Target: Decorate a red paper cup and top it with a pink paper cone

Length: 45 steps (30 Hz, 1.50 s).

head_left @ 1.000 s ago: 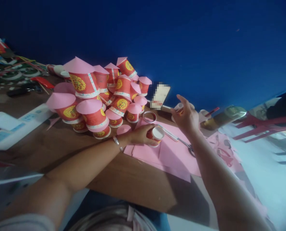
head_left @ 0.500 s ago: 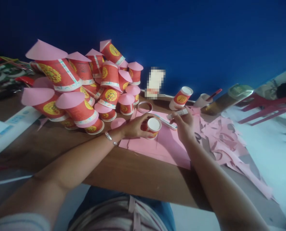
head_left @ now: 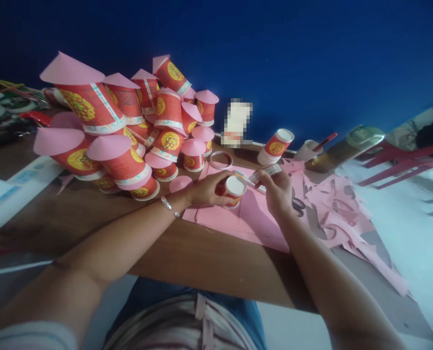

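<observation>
My left hand [head_left: 211, 189] is wrapped round a red paper cup [head_left: 235, 186] with a yellow emblem; its white round end faces up toward me. In my right hand [head_left: 278, 187] is a small white tube [head_left: 269, 171] with faint print, pinched between thumb and fingers just right of the cup. Tube and cup are apart. Beneath both hands lie pink paper sheets [head_left: 216, 216]. A thin white and blue strip-like thing [head_left: 243, 177] rests on the sheets, partly hidden by the cup and my right hand. Close to my right wrist are dark-handled scissors [head_left: 298, 206].
Several red cups with pink cone tops [head_left: 116, 158] are stacked at left. A ring of tape [head_left: 221, 160] lies behind the sheets. Farther back stand another red cup [head_left: 277, 143], a white cup with a red pen [head_left: 307, 149] and a bottle [head_left: 348, 146]. Pink scraps [head_left: 342, 209] cover the right.
My right hand has tilted the tube and drawn it slightly down and left, nearer the cup. My left hand keeps its hold on the cup. The view has shifted slightly.
</observation>
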Each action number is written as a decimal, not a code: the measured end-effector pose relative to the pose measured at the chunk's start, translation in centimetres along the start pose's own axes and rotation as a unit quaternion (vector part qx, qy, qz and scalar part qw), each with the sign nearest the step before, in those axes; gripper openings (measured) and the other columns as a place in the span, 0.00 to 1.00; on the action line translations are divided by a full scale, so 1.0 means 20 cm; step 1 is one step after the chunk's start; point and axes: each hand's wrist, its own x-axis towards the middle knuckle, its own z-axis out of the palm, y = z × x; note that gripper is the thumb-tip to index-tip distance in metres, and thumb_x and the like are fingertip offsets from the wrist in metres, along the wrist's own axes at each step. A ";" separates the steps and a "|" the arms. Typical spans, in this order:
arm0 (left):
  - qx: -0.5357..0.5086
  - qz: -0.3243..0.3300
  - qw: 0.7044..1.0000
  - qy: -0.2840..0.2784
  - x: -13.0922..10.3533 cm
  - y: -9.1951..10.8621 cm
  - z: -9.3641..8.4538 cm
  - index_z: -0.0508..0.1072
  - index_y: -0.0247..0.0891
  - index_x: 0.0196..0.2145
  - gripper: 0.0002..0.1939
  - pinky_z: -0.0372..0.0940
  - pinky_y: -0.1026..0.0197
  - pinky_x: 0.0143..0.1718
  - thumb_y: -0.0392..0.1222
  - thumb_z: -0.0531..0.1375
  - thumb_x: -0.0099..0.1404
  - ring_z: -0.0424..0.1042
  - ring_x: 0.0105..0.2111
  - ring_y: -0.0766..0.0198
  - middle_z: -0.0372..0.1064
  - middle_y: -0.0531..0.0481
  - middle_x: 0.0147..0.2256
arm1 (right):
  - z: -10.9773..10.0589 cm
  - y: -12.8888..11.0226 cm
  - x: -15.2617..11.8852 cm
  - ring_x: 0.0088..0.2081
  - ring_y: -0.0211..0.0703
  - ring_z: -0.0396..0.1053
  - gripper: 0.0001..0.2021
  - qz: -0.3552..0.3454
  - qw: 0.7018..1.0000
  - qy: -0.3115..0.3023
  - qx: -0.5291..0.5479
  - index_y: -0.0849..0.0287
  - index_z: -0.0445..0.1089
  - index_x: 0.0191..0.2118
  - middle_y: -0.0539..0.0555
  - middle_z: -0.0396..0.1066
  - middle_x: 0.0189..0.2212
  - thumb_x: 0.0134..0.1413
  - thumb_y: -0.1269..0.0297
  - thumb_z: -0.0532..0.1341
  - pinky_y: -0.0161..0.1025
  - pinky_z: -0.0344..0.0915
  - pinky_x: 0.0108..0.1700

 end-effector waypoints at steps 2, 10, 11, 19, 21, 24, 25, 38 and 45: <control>0.000 -0.001 1.000 0.000 0.00 0.00 0.00 0.70 0.39 0.61 0.34 0.70 0.46 0.59 0.43 0.75 0.59 0.77 0.55 0.50 0.77 0.39 0.55 | 0.00 -0.01 -0.01 0.25 0.38 0.69 0.20 -0.012 1.000 -0.002 -0.022 0.55 0.73 0.34 0.48 0.74 0.26 0.53 0.45 0.75 0.36 0.69 0.27; 0.001 -0.004 1.000 0.002 0.00 0.00 0.01 0.71 0.39 0.59 0.32 0.70 0.47 0.58 0.42 0.75 0.60 0.77 0.54 0.51 0.77 0.39 0.55 | 0.02 -0.07 -0.04 0.26 0.38 0.70 0.22 -0.027 0.996 -0.029 -0.076 0.55 0.71 0.35 0.49 0.75 0.29 0.55 0.42 0.74 0.37 0.71 0.28; 0.000 -0.008 1.000 0.002 0.00 0.00 0.01 0.71 0.39 0.59 0.33 0.70 0.48 0.58 0.42 0.75 0.60 0.77 0.54 0.52 0.77 0.40 0.54 | 0.02 -0.07 -0.04 0.26 0.37 0.69 0.22 -0.029 0.996 -0.031 -0.077 0.55 0.71 0.35 0.49 0.75 0.29 0.55 0.42 0.74 0.38 0.72 0.28; 0.002 -0.014 1.000 0.002 0.00 0.01 0.01 0.71 0.39 0.60 0.33 0.70 0.49 0.57 0.42 0.75 0.60 0.77 0.53 0.52 0.77 0.40 0.53 | 0.03 -0.08 -0.04 0.25 0.37 0.69 0.21 -0.035 0.996 -0.031 -0.081 0.55 0.72 0.35 0.48 0.74 0.29 0.53 0.43 0.75 0.37 0.72 0.28; -0.004 -0.012 1.000 -0.002 0.00 0.01 0.01 0.70 0.40 0.61 0.34 0.70 0.49 0.57 0.43 0.75 0.60 0.77 0.54 0.52 0.77 0.40 0.54 | 0.03 -0.08 -0.04 0.25 0.37 0.70 0.21 -0.035 0.995 -0.033 -0.089 0.55 0.71 0.35 0.48 0.74 0.29 0.53 0.43 0.74 0.38 0.73 0.28; -0.011 -0.013 1.000 -0.007 0.00 0.00 0.00 0.71 0.40 0.61 0.34 0.70 0.48 0.58 0.43 0.75 0.60 0.77 0.54 0.52 0.77 0.40 0.54 | 0.02 -0.08 -0.04 0.25 0.38 0.70 0.20 -0.028 0.995 -0.035 -0.094 0.55 0.71 0.35 0.48 0.74 0.28 0.54 0.44 0.74 0.38 0.73 0.28; -0.012 -0.014 1.000 -0.006 0.00 0.00 0.01 0.71 0.40 0.60 0.33 0.70 0.48 0.58 0.43 0.75 0.60 0.77 0.54 0.52 0.77 0.40 0.54 | 0.02 -0.08 -0.04 0.25 0.38 0.69 0.20 -0.026 0.995 -0.036 -0.093 0.55 0.71 0.35 0.48 0.74 0.28 0.54 0.44 0.74 0.38 0.73 0.28; -0.003 -0.011 1.000 -0.001 0.00 0.01 0.00 0.71 0.40 0.59 0.33 0.71 0.48 0.57 0.42 0.76 0.59 0.77 0.53 0.52 0.77 0.40 0.54 | 0.02 -0.07 -0.04 0.26 0.38 0.70 0.20 -0.028 0.994 -0.032 -0.100 0.55 0.72 0.35 0.48 0.75 0.29 0.53 0.45 0.74 0.38 0.74 0.28; -0.003 -0.013 1.000 -0.002 0.00 0.00 0.00 0.71 0.40 0.60 0.33 0.70 0.48 0.58 0.44 0.75 0.60 0.77 0.54 0.52 0.77 0.40 0.54 | 0.02 -0.08 -0.04 0.27 0.39 0.71 0.22 -0.037 0.997 -0.020 -0.072 0.54 0.72 0.36 0.49 0.76 0.29 0.54 0.41 0.74 0.39 0.76 0.29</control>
